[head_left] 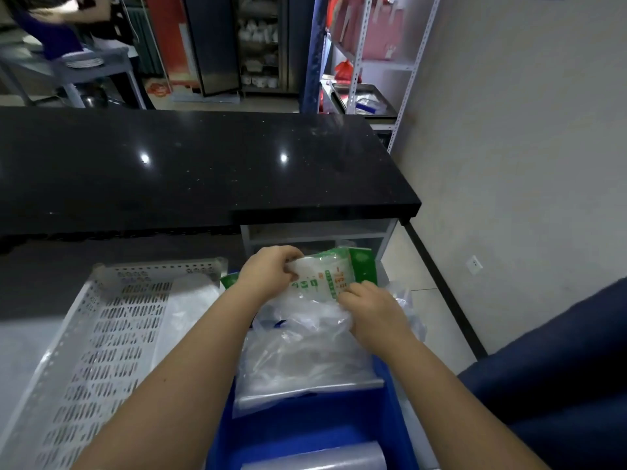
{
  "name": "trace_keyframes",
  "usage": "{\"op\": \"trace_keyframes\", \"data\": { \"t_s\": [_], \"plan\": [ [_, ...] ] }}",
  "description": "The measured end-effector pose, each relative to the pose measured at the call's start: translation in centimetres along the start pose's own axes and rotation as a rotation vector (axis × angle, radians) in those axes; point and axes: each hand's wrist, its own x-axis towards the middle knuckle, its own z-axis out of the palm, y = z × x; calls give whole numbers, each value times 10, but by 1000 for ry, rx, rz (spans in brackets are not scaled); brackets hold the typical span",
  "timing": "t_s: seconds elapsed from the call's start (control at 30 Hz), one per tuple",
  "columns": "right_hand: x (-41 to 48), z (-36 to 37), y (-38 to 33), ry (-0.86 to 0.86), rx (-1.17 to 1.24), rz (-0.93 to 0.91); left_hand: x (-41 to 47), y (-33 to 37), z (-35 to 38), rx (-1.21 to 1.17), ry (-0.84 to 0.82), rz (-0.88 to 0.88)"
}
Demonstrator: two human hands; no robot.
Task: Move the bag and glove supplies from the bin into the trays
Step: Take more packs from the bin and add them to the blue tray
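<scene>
Pinching the green-printed packet by its left and lower right edges, the left hand and right hand hold it above the far end of the blue bin. Judged light, limp and slippery; grip the sealed edges. The perforated tray lies just beside, left, open-topped. The black counter edge stands close beyond.

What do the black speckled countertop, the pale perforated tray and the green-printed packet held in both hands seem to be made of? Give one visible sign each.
Black speckled countertop: probably polished stone; it mirrors two lamps sharply.
Pale perforated tray: likely moulded plastic, perhaps painted metal; matt, with punched slots.
Green-printed packet: thin glossy plastic film; translucent and crinkled.
</scene>
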Motion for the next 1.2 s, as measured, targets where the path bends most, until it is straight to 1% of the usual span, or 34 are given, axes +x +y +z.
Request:
{"op": "trace_keyframes", "data": {
  "t_s": [0.13, 0.2, 0.3, 0.37, 0.43, 0.5, 0.6, 0.67, 0.73, 0.8, 0.87, 0.97, 1.0, 1.07, 1.13, 1.17, 1.2],
  "plan": [
    [4, 0, -3, 23, 13, 0, 6, -10, 4, 96, -80, -9],
    [7, 2, -3, 39, 14, -2, 7, -14, 7, 167, -77, 10],
    [11, 6, -3, 41, -1, -10, 5, -16, 14, 343, 50, 82],
    [13, 8, -3, 31, -16, -16, 3, -17, 13, 371, 149, 102],
    [17, 10, -3, 4, -28, -12, 1, -18, 6, 306, 227, 108],
    [25, 13, -3, -27, -38, 1, -4, -20, -8, 172, 289, 122],
    [51, 22, -9, -20, -38, 13, -22, -27, -23, -54, 325, 186],
    [69, 34, -19, 1, -8, 1, -39, -33, -20, -82, 285, 220],
    [82, 51, -29, -8, 43, -34, -50, -40, -6, 40, 217, 176],
    [84, 71, -30, -84, 43, -48, -52, -47, 11, 172, 119, 90],
    [78, 86, -21, -160, 58, -22, -52, -51, 25, 219, 22, 38],
    [64, 89, -2, -285, 58, 37, -49, -52, 40, 232, -42, 50],
    [60, 87, 4, -319, 93, 59, -49, -51, 44, 247, -62, 48],
    [50, 77, 15, -367, 242, 135, -49, -50, 49, 272, -109, 26],
    [40, 62, 26, -360, 390, 168, -50, -50, 51, 282, -129, 4],
    [35, 55, 29, -307, 440, 151, -52, -50, 50, 285, -127, 4],
    [30, 48, 32, -218, 468, 122, -54, -49, 48, 285, -121, 10]
  ]
}}
